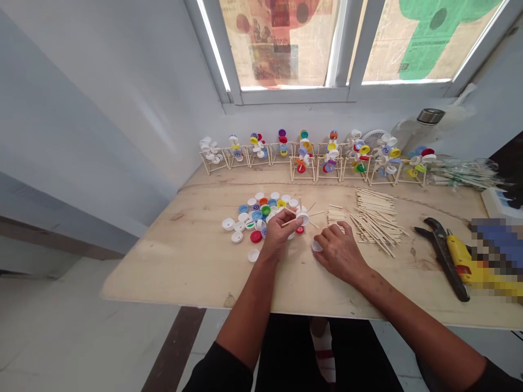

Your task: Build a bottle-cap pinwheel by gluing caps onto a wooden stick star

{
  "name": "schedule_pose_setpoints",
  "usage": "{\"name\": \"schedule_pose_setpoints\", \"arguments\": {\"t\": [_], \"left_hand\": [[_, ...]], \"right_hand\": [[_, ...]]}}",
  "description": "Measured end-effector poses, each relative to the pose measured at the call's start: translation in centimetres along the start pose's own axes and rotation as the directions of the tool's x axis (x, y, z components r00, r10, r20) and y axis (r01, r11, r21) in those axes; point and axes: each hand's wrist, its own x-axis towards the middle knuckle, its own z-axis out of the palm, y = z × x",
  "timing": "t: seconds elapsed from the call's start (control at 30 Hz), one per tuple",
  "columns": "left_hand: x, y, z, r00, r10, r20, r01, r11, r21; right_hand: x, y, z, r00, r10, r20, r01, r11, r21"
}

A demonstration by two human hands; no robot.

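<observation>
Loose plastic bottle caps [255, 215] lie on the plywood table [163, 267], left of the left hand [280, 233]. Its fingers [286, 218] pinch a wooden stick [291, 220] and white cap [303, 219], grip partly hidden. Another white cap [317, 246] sits just beside the right hand [341, 253], fingers [337, 231] spread on the wood, near stacked sticks [376, 218].

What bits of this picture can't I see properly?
In the head view:
The left hand covers part of the white bottle cap it holds.
The right hand hides part of the small white cap beside it.
A pixelated blur hides the end of the yellow tool.
Cap models hide the lower part of the round fan.
</observation>
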Motion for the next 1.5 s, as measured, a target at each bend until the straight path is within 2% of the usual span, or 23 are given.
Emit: {"name": "schedule_pose_setpoints", "arguments": {"t": [0.13, 0.23, 0.4, 0.5, 0.6, 0.73, 0.9, 1.0, 1.37, 1.5], "left_hand": [[0.0, -0.1, 0.1, 0.999, -0.042, -0.028, 0.043, 0.999, 0.022], [0.0, -0.2, 0.1, 0.997, -0.071, -0.037, 0.072, 0.997, 0.031], [0.0, -0.4, 0.2, 0.996, -0.089, -0.005, 0.089, 0.995, 0.043], [0.1, -0.4, 0.3, 0.995, -0.101, -0.017, 0.102, 0.993, 0.060], [0.2, -0.5, 0.4, 0.995, -0.092, -0.026, 0.094, 0.992, 0.088], [0.2, -0.5, 0.6, 0.995, -0.092, -0.030, 0.096, 0.982, 0.163], [0.2, -0.2, 1.6, 0.997, -0.082, 0.009, 0.077, 0.964, 0.256], [0.3, 0.0, 2.0, 0.995, -0.095, 0.039, 0.082, 0.962, 0.261], [1.4, 0.8, 3.3, 0.991, -0.110, 0.083, 0.089, 0.971, 0.222], [1.6, 0.4, 3.5, 0.989, -0.142, 0.030, 0.135, 0.975, 0.177]], "right_hand": [[-0.1, 1.7, -0.3, 0.987, 0.132, -0.087, -0.114, 0.975, 0.192], [0.2, 3.3, -0.7, 0.943, 0.289, -0.168, -0.214, 0.908, 0.362], [1.1, 4.4, -1.0, 0.903, 0.385, -0.190, -0.157, 0.708, 0.689], [1.2, 4.5, -0.7, 0.891, 0.417, -0.179, -0.135, 0.619, 0.774], [1.1, 4.9, -0.3, 0.877, 0.446, -0.180, -0.129, 0.579, 0.805], [0.8, 5.4, -0.2, 0.877, 0.432, -0.211, -0.102, 0.596, 0.796], [0.7, 5.1, -0.2, 0.917, 0.324, -0.234, -0.066, 0.700, 0.711], [0.7, 5.0, 0.1, 0.925, 0.295, -0.238, -0.058, 0.731, 0.680], [0.4, 5.3, -0.3, 0.917, 0.343, -0.202, -0.085, 0.664, 0.743], [0.6, 5.2, -0.5, 0.916, 0.357, -0.183, -0.115, 0.669, 0.734]]}}
